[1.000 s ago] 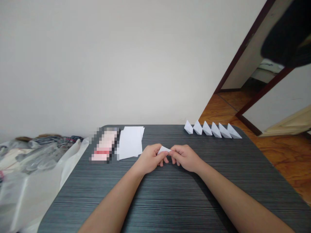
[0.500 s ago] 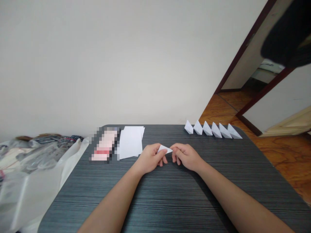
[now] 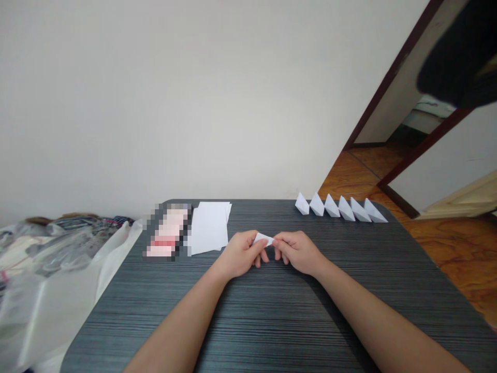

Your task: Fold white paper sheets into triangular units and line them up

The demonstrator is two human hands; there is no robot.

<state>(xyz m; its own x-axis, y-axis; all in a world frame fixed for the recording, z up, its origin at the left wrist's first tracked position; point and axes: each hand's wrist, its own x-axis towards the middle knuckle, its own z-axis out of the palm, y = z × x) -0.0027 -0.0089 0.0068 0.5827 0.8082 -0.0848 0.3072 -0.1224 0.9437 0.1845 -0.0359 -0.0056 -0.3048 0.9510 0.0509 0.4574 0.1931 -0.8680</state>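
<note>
A small piece of folded white paper [image 3: 263, 238] is held above the middle of the dark table [image 3: 267, 316]. My left hand [image 3: 244, 254] pinches its left part, thumb on top. At its right tip, the thumb and index finger of my right hand [image 3: 298, 252] are closed on the paper. Fingers cover much of it, so its full shape is hidden. Several folded white paper boats [image 3: 332, 206] stand in a row at the far right of the table. Left of my hands lies a stack of white paper sheets [image 3: 209, 228].
A pixelated pinkish flat item [image 3: 169, 230] lies beside the sheets on the left. Plastic-wrapped bundles [image 3: 62, 248] lie beyond the table's left edge. A pale wall [image 3: 213, 103] rises behind the table. Wooden floor [image 3: 462, 254] and a doorway show at the right.
My right hand has shifted slightly left, and its fingertips now cover more of the folded paper's right tip. My left hand keeps its pinch in nearly the same place.
</note>
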